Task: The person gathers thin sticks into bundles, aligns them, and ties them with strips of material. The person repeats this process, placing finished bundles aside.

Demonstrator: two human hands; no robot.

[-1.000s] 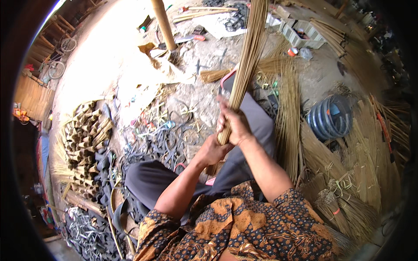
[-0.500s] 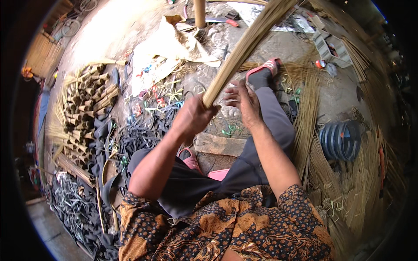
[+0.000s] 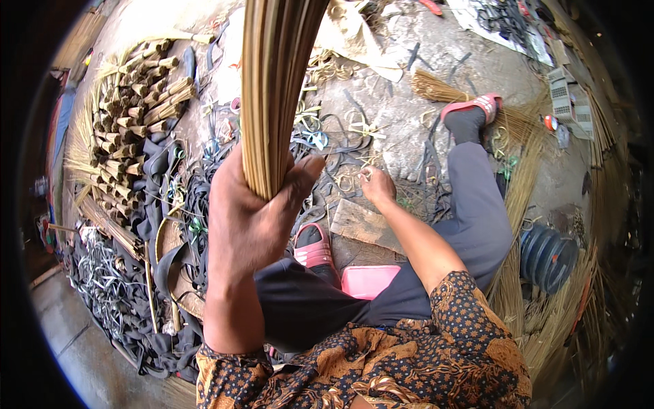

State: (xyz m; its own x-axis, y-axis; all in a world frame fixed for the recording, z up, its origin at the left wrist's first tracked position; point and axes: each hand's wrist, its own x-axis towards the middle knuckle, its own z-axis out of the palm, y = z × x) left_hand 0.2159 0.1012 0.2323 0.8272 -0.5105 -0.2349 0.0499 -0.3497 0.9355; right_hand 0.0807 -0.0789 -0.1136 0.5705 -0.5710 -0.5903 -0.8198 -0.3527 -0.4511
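Note:
My left hand (image 3: 248,218), raised close to the camera, is closed round a bundle of thin tan sticks (image 3: 269,102). The bundle stands almost upright and its upper end runs out of the picture. Lower down and to the right, my right hand (image 3: 379,185) is over the floor beside loose pale ties and dark strips (image 3: 340,153). Its fingers are curled together at the tips; whatever they may pinch is too small to make out. A wooden board (image 3: 364,223) lies just below that hand, between my legs.
Many tied stick bundles (image 3: 136,123) are stacked at the left, above a heap of black strips (image 3: 129,307). At the right are long loose sticks (image 3: 511,273), a blue ribbed plastic container (image 3: 547,255) and a grey crate (image 3: 571,102). A pink object (image 3: 370,281) sits between my legs.
My left hand has lifted the stick bundle nearer the camera and turned it more upright. My right hand has moved away from the bundle, down toward the floor, its fingers curling. The view has shifted.

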